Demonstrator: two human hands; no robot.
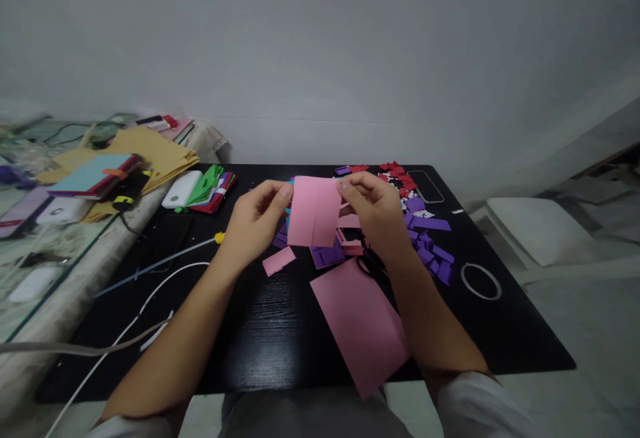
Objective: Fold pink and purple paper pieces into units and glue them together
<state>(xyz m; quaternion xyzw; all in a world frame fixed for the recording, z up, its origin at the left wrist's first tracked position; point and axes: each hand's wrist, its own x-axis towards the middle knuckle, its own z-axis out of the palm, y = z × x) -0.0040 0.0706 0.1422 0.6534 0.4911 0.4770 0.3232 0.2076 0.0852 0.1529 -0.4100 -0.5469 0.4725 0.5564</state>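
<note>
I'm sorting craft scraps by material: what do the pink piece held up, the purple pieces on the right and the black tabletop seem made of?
Pink piece: matte paper or thin card, judging by its straight edges and crease-like line.
Purple pieces: likely matte paper too, with thin, bent edges.
Black tabletop: glossy, perhaps wood or laminate; fine streaks show in its reflection.

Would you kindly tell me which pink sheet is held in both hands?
The smaller, line-marked sheet, raised between left hand and right hand; the larger sheet lies on the table.

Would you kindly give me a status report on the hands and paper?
Left hand, right hand: pinching opposite sides of small pink paper. Clutter nearby: purple scraps, larger pink sheet.
</note>
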